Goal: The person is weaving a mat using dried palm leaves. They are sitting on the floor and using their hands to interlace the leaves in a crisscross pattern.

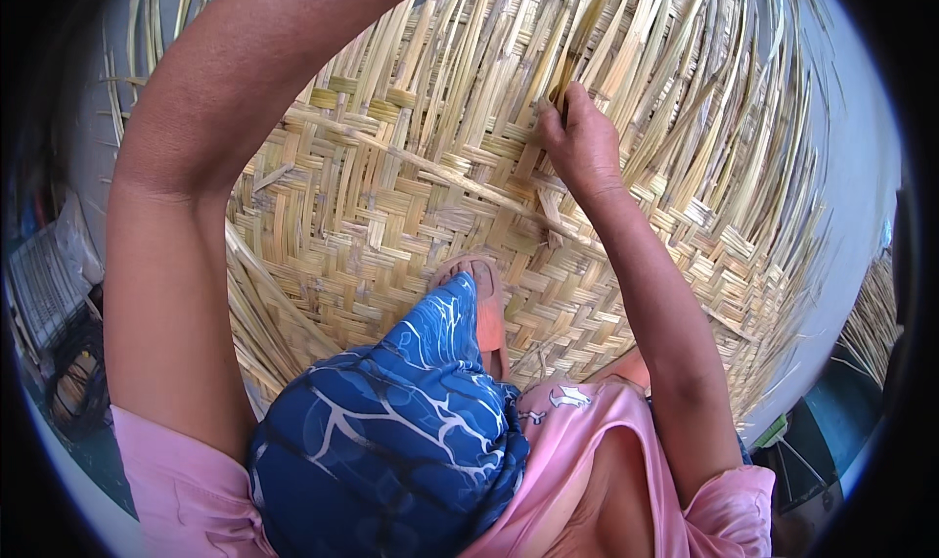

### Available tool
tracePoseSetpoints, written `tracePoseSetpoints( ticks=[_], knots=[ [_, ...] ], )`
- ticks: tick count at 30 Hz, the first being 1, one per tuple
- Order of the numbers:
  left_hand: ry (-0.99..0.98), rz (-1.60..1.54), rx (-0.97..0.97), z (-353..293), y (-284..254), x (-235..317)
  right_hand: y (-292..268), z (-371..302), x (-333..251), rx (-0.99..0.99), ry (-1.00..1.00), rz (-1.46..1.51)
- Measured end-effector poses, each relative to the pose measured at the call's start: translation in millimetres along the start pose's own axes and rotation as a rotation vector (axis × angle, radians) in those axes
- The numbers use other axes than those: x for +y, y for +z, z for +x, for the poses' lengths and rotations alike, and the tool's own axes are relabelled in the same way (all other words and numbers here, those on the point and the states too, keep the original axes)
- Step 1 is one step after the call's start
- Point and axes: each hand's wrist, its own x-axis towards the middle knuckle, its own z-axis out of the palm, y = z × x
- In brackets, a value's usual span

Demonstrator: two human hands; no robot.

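Observation:
A large mat point(323, 235) of flat, straw-coloured strips, woven in a slanting pattern, spreads beneath me. Toward its far side the strips run on loose and unwoven. My right hand point(584, 147) is over the far middle of the weave, thumb and fingers pinched on an olive-brown strip point(590, 15) that runs away upward. My left arm point(210, 98) reaches across the upper left, and its hand lies beyond the top edge of the picture. A long strip point(440, 172) lies slantwise across the weave, left of my right hand.
My sandalled foot point(484, 284) rests on the mat, below blue patterned cloth point(391, 431). Loose strips point(269, 304) lie at the mat's left edge. A bundle of dry stalks point(871, 304) is at the far right. Household items, partly dark, sit at the left rim.

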Motion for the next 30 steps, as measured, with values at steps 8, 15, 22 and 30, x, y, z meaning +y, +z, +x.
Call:
tracePoseSetpoints(
  ticks=[8, 15, 22, 30],
  knots=[
    [-1.177, -0.363, -0.831, -159.0, -5.5, 15.7, -1.2, 5.3, 13.6, 0.014, 0.063, 0.241],
    [-1.301, -0.349, -1.011, -135.4, 10.1, 13.2, -4.3, 3.5, 18.5, 0.048, 0.039, 0.340],
    [-1.316, -0.314, -1.141, -124.5, 18.6, 15.2, -15.5, -2.2, 18.1, 0.046, -0.006, 0.319],
    [-1.569, -0.875, -0.752, -140.8, 23.7, 37.1, -20.7, -5.9, 14.7, 0.004, -0.017, 0.358]
  ],
)
